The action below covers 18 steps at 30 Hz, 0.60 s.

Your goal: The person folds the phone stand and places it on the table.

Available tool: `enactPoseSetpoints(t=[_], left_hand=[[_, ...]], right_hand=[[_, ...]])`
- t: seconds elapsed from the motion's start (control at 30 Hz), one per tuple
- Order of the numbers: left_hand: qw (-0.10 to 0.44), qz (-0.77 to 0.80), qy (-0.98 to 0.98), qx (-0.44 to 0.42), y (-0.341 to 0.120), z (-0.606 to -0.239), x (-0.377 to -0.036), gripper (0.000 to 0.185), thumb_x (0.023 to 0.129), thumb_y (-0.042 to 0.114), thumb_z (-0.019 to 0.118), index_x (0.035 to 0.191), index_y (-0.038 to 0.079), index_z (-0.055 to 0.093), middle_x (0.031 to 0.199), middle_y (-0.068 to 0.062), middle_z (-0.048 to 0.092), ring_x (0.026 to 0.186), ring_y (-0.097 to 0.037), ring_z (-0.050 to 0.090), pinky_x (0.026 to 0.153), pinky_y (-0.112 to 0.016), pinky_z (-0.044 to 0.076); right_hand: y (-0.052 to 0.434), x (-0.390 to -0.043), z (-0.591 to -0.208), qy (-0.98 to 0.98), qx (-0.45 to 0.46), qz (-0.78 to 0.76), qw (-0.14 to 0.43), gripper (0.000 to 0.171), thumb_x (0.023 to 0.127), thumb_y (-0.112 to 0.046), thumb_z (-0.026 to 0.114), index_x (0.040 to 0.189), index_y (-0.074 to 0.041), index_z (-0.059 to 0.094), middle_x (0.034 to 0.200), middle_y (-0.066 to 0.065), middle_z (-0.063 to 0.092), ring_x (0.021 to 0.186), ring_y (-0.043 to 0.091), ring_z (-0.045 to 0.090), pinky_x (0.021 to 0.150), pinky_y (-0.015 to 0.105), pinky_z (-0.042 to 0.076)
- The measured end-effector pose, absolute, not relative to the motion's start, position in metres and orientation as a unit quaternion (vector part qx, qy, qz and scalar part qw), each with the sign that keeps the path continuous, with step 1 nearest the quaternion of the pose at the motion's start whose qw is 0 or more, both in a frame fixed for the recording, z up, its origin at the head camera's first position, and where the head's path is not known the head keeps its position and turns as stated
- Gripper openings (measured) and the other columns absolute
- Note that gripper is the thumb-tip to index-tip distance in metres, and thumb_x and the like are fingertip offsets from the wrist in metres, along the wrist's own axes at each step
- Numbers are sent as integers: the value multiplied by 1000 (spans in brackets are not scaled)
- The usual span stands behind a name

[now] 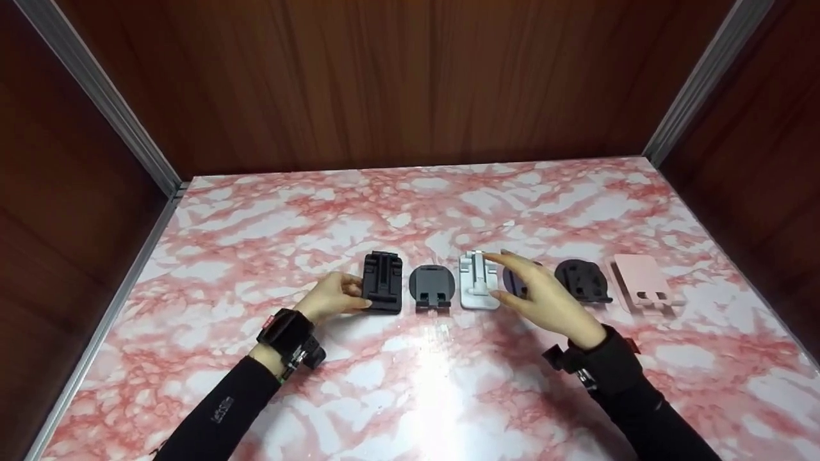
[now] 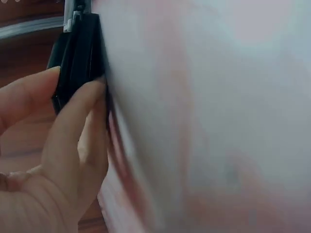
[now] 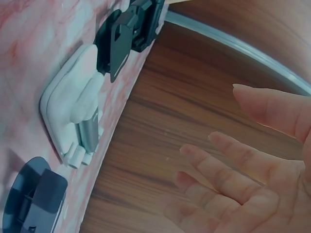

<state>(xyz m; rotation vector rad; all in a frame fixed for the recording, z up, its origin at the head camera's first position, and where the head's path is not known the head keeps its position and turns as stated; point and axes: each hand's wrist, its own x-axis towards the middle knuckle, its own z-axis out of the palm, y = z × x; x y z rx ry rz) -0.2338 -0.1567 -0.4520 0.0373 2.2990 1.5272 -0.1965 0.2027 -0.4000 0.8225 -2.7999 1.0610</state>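
Observation:
My left hand pinches the left edge of a black folding phone stand. In the left wrist view, thumb and fingers grip the side of that black stand. Over the marbled tabletop, my right hand hovers between a white phone stand and a dark blue round one, which it partly hides. The right wrist view shows this right hand with its fingers spread, apart from the white stand. Between the black and white stands lies a grey round phone stand.
Farther right in the same row lie a black round phone stand and a pink phone stand. Brown wood-grain panels with metal corner rails enclose the pink and white marbled table at the back and sides.

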Motion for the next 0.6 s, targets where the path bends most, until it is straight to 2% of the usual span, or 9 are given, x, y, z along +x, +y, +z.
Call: enactPoseSetpoints(t=[0.17, 0.23, 0.3, 0.37, 0.43, 0.47, 0.53, 0.6], left_hand=[[157, 397, 902, 58, -154, -442, -225, 46, 83, 21, 76, 118, -7, 65, 90, -10, 70, 76, -16, 65, 75, -30, 57], [127, 328, 934, 68, -152, -437, -220, 57, 86, 32, 74, 127, -4, 61, 95, -12, 70, 81, -21, 66, 78, -37, 57], [87, 252, 961, 76, -148, -432, -211, 72, 88, 44, 71, 140, -2, 50, 113, -16, 69, 93, -27, 66, 81, -42, 58], [41, 191, 977, 81, -142, -426, -201, 87, 89, 52, 67, 151, 1, 34, 131, -19, 62, 107, -35, 64, 81, -49, 58], [-9, 159, 982, 99, -135, -420, -189, 91, 91, 55, 61, 157, 6, 22, 146, -21, 50, 121, -41, 58, 82, -56, 58], [-34, 155, 981, 109, -132, -419, -182, 90, 92, 56, 59, 157, 7, 20, 152, -21, 43, 127, -43, 53, 86, -58, 56], [-77, 158, 977, 123, -127, -417, -170, 87, 94, 56, 56, 158, 8, 20, 156, -19, 37, 136, -45, 43, 98, -61, 49], [-109, 153, 973, 133, -123, -419, -159, 85, 95, 57, 52, 158, 10, 20, 160, -17, 30, 142, -44, 35, 110, -63, 37]], right_hand=[[206, -195, -405, -911, 265, 315, 25, 63, 92, -11, 69, 149, -6, 42, 151, 23, 44, 144, 44, 32, 116, 63, 28], [207, -194, -405, -914, 266, 304, 33, 64, 91, -10, 69, 149, -5, 42, 150, 25, 44, 145, 44, 31, 115, 63, 29], [208, -193, -405, -919, 264, 290, 38, 66, 90, -8, 70, 149, -4, 41, 151, 27, 42, 145, 46, 29, 114, 65, 30], [209, -191, -406, -925, 262, 272, 41, 69, 89, -6, 70, 150, -4, 39, 152, 28, 38, 145, 48, 27, 112, 66, 32], [209, -190, -406, -930, 260, 255, 43, 71, 89, -7, 70, 151, -3, 36, 154, 29, 35, 145, 50, 24, 112, 67, 30], [210, -189, -406, -933, 259, 245, 44, 72, 89, -8, 70, 152, -3, 34, 155, 29, 32, 146, 50, 22, 113, 69, 27], [212, -186, -407, -939, 255, 223, 51, 74, 91, -13, 69, 154, -5, 31, 157, 28, 28, 147, 50, 19, 114, 71, 21], [216, -184, -408, -945, 250, 203, 60, 74, 93, -18, 68, 155, -6, 29, 159, 26, 24, 148, 49, 17, 115, 72, 12]])
